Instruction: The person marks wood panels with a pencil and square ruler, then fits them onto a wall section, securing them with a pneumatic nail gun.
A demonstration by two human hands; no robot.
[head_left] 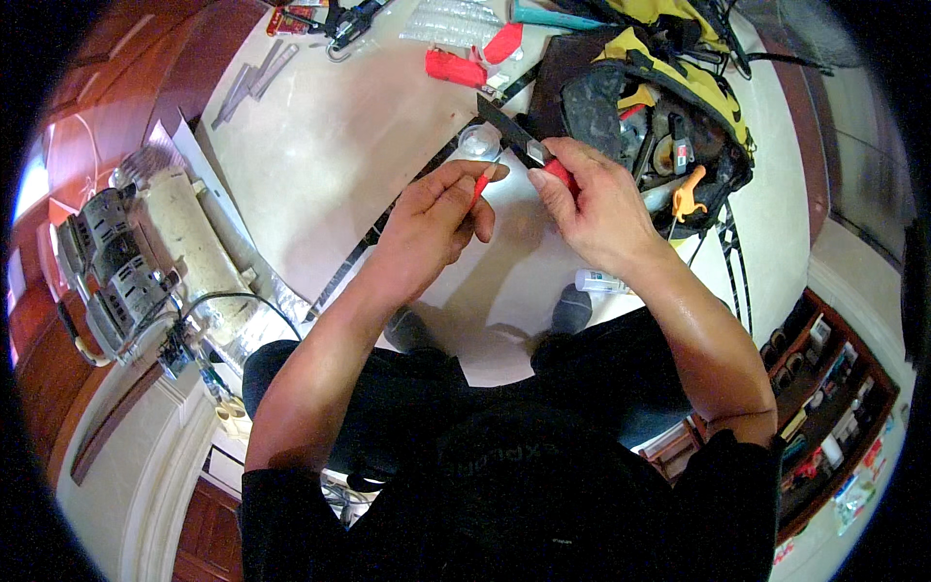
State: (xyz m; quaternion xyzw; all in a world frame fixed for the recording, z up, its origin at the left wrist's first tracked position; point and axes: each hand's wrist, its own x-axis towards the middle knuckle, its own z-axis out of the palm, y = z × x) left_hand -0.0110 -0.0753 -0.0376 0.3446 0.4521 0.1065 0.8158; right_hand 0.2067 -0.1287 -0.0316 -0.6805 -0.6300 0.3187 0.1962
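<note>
In my right hand [603,199] is a knife with a long dark blade [504,124] and a red handle [557,172]. The blade points up and to the left. My left hand [427,221] pinches a slim red piece with a pale tip [480,186] between thumb and fingers; its exact kind is unclear. The two hands are close together but apart, and the blade does not touch the red piece. Just beyond my left fingertips lies a clear round plastic-looking object [479,143] on the pale floor.
A black and yellow tool bag [722,92] stands open at the right, an orange-handled tool [690,197] at its edge. Red pieces [455,68] and clear packaging [448,23] lie ahead. An air compressor [189,228] stands left. A small white bottle [599,281] lies near my right foot [572,310].
</note>
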